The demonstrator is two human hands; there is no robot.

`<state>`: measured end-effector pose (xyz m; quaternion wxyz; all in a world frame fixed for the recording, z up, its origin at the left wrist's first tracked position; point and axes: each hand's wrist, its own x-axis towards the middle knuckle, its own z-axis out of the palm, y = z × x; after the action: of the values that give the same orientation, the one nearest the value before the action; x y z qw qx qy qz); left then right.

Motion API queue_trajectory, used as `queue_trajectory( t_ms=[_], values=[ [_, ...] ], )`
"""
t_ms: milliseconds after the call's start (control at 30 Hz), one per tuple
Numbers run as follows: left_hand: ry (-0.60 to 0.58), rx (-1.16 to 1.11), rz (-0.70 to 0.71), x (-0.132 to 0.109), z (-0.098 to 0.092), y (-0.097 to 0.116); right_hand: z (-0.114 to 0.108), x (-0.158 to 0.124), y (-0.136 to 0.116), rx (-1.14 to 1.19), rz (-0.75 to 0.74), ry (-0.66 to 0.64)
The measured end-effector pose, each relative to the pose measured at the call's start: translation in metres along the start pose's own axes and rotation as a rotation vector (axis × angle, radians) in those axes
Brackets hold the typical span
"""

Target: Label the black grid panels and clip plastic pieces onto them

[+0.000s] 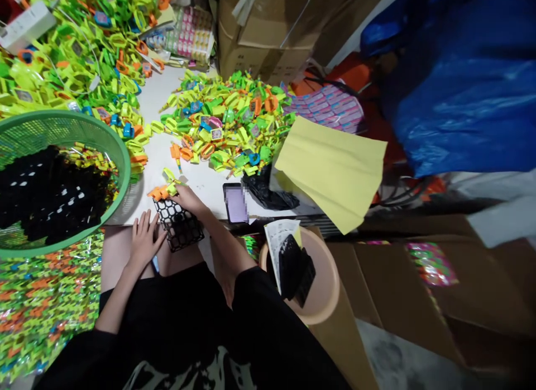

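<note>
A black hexagon-grid tray (179, 225) lies at the near edge of the white table (205, 180). My left hand (144, 239) rests beside it with fingers stretched out, touching its left edge. My right hand (188, 199) sits on the tray's top edge, fingers curled by orange and yellow-green plastic toy pieces (164, 190). What those fingers hold, if anything, is hidden. A big heap of green, yellow and orange toy pieces (226, 127) covers the table beyond.
A green mesh basket (121, 155) with black trays stands at left. A phone (235, 203), a black bag (268, 191) and yellow paper (330, 166) lie at right. A beige tub (326, 284) holds black trays. Cardboard boxes (268, 38) and a blue bag (460, 82) stand behind.
</note>
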<state>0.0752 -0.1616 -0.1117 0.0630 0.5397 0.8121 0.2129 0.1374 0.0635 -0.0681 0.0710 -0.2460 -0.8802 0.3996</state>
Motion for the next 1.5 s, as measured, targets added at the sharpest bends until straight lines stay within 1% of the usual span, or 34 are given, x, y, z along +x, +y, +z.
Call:
queue_trajectory(
  t_ms=[100,200,300,400,500,567,633,767,867,933,1033,1167,1300,1367,1500],
  values=[
    [-0.004,-0.004,-0.002,0.001,-0.001,0.001,-0.005,0.006,-0.006,-0.025,-0.052,-0.037],
    [0.006,0.002,0.007,0.002,-0.001,0.001,-0.006,0.009,-0.008,-0.032,-0.062,-0.054],
    [0.014,-0.005,0.011,0.002,0.000,-0.001,-0.001,0.008,-0.006,-0.027,-0.040,-0.019],
    [0.026,-0.016,0.009,0.002,0.001,-0.002,0.008,-0.004,-0.007,-0.029,-0.051,0.050],
    [0.029,-0.012,0.006,0.003,0.001,-0.002,0.016,-0.031,-0.009,-0.069,-0.109,0.177],
    [0.027,0.000,0.007,0.003,0.001,-0.002,0.018,-0.057,-0.007,-0.136,-0.078,0.316],
    [0.024,0.010,0.010,0.003,0.000,-0.003,0.017,-0.086,0.001,-0.231,0.008,0.433],
    [0.018,0.019,0.015,0.004,-0.001,-0.002,0.013,-0.141,0.035,-0.419,0.184,0.564],
    [0.020,0.021,0.010,0.005,-0.002,0.000,0.010,-0.171,0.059,-0.525,0.315,0.620],
    [0.024,0.022,0.008,0.006,-0.002,0.001,0.008,-0.184,0.069,-0.569,0.374,0.625],
    [0.028,0.028,0.011,0.007,-0.003,0.003,0.004,-0.192,0.076,-0.585,0.412,0.622],
    [0.031,0.032,0.011,0.007,-0.003,0.005,-0.003,-0.193,0.080,-0.551,0.402,0.605],
    [0.031,0.026,0.004,0.006,-0.003,0.004,-0.008,-0.195,0.084,-0.539,0.430,0.643],
    [0.028,0.032,0.001,0.006,-0.002,0.004,-0.008,-0.197,0.084,-0.536,0.421,0.655],
    [0.029,0.035,-0.002,0.006,-0.002,0.003,-0.004,-0.201,0.085,-0.538,0.372,0.635]
  ],
)
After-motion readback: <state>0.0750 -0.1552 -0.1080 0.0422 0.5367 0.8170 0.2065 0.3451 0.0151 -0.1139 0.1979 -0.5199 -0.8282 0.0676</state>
